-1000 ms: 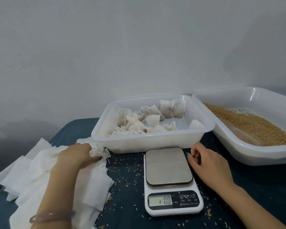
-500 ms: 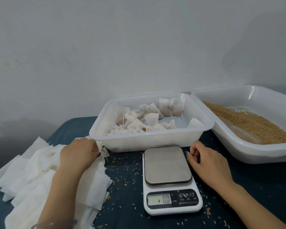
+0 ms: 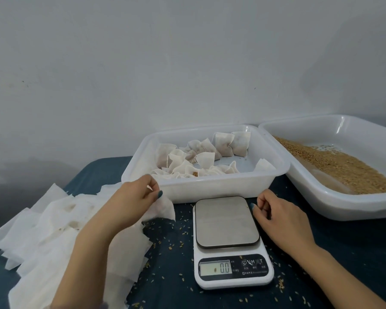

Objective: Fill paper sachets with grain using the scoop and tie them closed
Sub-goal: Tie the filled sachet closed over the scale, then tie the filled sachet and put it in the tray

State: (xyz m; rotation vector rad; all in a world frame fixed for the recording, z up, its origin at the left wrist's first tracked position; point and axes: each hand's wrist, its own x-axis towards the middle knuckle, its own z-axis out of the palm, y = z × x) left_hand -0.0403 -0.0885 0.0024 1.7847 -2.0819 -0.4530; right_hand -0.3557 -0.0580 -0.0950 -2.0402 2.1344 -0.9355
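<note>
A sachet [image 3: 163,207] is pinched above the pile [image 3: 54,230] by the fingers [image 3: 148,183] of the left hand [image 3: 132,202], while the right hand [image 3: 281,217] is rested loosely curled and empty beside the scale [image 3: 226,221].

We see soft, rather dim, even light with a cool grey cast, and the wall [image 3: 187,63] darkens into a broad shadow at nine o'clock. A thin glare streak sits on the inner wall of the grain tray [image 3: 340,125] at two o'clock. Centre detail is fairly sharp; toward the edges we find wide-angle bending and softness.
</note>
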